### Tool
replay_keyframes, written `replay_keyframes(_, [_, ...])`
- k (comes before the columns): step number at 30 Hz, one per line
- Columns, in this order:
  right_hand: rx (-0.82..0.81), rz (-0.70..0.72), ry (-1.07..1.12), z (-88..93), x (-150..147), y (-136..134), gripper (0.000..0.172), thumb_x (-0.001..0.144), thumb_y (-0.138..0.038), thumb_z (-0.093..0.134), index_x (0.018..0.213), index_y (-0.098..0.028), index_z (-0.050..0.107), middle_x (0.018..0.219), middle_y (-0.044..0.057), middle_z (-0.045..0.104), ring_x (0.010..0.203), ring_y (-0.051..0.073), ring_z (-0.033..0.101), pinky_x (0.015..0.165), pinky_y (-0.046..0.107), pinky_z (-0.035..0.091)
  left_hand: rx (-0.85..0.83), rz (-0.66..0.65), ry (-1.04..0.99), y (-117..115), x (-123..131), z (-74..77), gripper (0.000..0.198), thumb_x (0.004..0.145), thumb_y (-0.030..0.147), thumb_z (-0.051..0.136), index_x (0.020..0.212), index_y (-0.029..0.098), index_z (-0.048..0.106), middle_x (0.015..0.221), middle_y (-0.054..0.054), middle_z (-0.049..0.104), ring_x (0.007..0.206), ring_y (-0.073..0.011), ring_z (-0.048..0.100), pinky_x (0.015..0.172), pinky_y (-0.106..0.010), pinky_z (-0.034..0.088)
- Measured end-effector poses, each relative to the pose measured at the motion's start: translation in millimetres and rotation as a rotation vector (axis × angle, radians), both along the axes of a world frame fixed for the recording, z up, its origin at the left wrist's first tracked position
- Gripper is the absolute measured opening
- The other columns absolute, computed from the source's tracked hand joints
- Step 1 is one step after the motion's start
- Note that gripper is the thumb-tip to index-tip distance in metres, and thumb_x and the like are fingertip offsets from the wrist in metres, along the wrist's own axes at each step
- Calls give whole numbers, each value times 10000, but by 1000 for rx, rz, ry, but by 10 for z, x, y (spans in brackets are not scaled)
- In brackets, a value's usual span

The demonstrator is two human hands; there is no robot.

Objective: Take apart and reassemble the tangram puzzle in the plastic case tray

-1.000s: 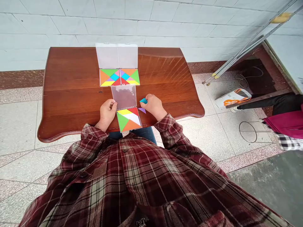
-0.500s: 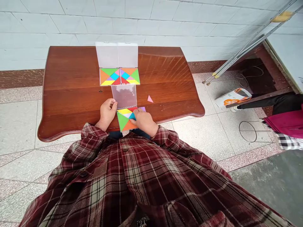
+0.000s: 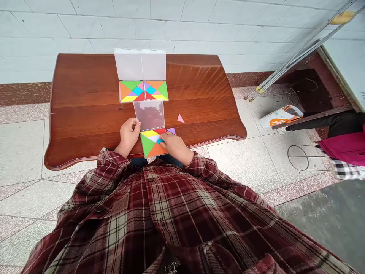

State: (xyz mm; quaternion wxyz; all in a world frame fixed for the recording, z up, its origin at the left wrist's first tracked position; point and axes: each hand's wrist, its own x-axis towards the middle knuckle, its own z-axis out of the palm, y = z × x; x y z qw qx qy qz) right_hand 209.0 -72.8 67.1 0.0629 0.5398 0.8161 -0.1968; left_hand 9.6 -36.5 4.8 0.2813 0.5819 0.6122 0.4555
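Observation:
A tangram case lies at the table's front edge with its clear lid (image 3: 149, 115) raised. My left hand (image 3: 129, 136) is closed, thumb and fingers pinching the lid's left edge. In the tray below it sit a green triangle (image 3: 146, 145), a yellow piece (image 3: 148, 133), a red piece (image 3: 160, 130) and an orange piece (image 3: 156, 150). My right hand (image 3: 179, 148) has its fingertips closed on a blue tangram piece (image 3: 159, 140) inside the tray, partly hiding it. Beside that hand lies a purple piece (image 3: 171, 131); a pink triangle (image 3: 180, 118) rests farther right on the wood.
Two filled tangram cases (image 3: 131, 91) stand side by side behind, lids upright. The brown table (image 3: 85, 102) meets a tiled wall (image 3: 194, 34). Crutches (image 3: 281, 72), a white-and-orange bag (image 3: 281, 116) and a person's dark trouser leg (image 3: 316, 122) are at right.
My right hand has shifted slightly right and down, uncovering more of the blue and orange pieces. My left hand stays at the lid.

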Motion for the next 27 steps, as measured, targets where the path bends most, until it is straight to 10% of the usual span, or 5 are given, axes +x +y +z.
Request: replay_keyframes(27, [65, -87, 249, -106, 264, 110, 228, 931, -218, 459, 1060, -184, 644, 1061, 64, 636, 985, 176, 577, 846, 261, 425, -17, 3, 3, -10, -5, 24, 102, 794, 294, 534, 757, 200, 537, 708, 12, 589, 647, -115, 535, 649, -251, 437])
